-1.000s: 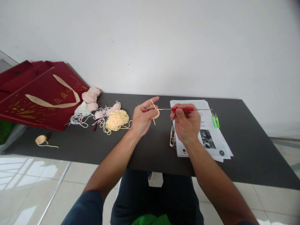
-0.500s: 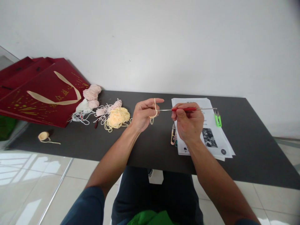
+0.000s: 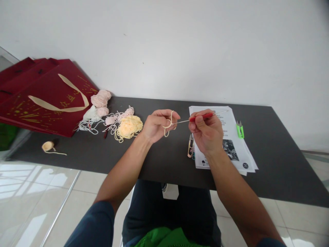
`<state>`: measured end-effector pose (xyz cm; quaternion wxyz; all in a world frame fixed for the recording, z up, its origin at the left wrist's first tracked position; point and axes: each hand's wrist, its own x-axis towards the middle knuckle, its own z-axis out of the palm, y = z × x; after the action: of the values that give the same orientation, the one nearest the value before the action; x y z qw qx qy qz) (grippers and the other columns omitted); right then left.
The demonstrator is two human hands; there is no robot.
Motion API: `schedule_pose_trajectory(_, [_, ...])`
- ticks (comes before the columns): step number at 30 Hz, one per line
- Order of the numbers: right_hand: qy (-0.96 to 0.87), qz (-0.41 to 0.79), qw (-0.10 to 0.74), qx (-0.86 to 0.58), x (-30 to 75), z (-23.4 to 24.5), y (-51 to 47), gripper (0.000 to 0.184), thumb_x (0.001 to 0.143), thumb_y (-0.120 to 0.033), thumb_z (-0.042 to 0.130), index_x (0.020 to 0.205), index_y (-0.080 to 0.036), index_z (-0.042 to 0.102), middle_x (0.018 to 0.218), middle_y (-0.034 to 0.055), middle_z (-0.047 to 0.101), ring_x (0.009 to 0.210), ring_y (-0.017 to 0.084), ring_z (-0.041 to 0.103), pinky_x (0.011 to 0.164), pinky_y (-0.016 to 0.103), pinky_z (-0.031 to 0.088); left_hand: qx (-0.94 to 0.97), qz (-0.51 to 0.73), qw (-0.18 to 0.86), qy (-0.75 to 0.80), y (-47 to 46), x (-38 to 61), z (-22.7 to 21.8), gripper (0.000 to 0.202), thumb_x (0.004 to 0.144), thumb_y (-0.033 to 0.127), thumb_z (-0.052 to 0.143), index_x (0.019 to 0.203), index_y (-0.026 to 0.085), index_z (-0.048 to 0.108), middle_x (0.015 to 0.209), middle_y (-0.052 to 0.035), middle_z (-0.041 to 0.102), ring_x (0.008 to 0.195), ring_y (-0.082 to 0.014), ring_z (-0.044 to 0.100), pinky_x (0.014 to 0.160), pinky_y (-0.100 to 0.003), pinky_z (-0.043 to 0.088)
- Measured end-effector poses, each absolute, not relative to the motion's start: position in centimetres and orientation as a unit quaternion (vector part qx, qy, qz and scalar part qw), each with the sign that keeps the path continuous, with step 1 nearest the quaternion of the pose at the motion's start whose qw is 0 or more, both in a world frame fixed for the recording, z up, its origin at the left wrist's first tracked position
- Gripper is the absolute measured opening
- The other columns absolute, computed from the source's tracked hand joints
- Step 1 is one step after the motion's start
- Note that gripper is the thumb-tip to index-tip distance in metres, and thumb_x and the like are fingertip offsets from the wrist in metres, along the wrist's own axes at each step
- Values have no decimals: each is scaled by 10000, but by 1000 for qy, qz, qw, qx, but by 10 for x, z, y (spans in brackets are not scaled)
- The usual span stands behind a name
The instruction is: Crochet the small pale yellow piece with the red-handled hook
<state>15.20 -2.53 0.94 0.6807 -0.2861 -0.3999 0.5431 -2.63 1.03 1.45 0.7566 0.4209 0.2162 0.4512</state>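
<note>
My right hand grips a crochet hook by its red handle, with the thin metal shaft pointing left. In my left hand is a strand of pale yellow yarn, pinched by the thumb and looped over the index finger, its short end dangling below. The hook's tip reaches the yarn at the left fingertips; whether it has caught the strand is too small to tell. Left of that hand lies a yellow yarn ball, loose strands around it.
Printed sheets lie under my right hand. Green thread snips rest at their right edge, another pair of snips at their left. Pink yarn, white yarn, red gift bags and a small crocheted piece occupy the dark table's left.
The crochet hook has tilted, its right end higher and its tip lower at the yarn. My left index finger has curled inward from its straighter pose.
</note>
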Motion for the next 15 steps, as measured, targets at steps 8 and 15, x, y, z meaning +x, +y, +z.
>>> schedule_pose_trajectory(8, [-284,621,669,-294,139,-1,-26,269,753,-376,924,840,-229,716,878,-45,803,698,48,739,654,119,645,487,529,630,293,6,-18,8,227,685,268,915,891,203,845,809,-39,752,708,-121,626,667,-266,476])
schedule_pose_trajectory(15, [-271,586,693,-322,125,-4,-30,221,789,-344,896,854,-220,724,880,-24,823,721,74,782,722,153,677,487,551,585,344,3,-8,4,415,719,172,852,1130,217,810,722,25,691,635,-85,595,626,-233,449])
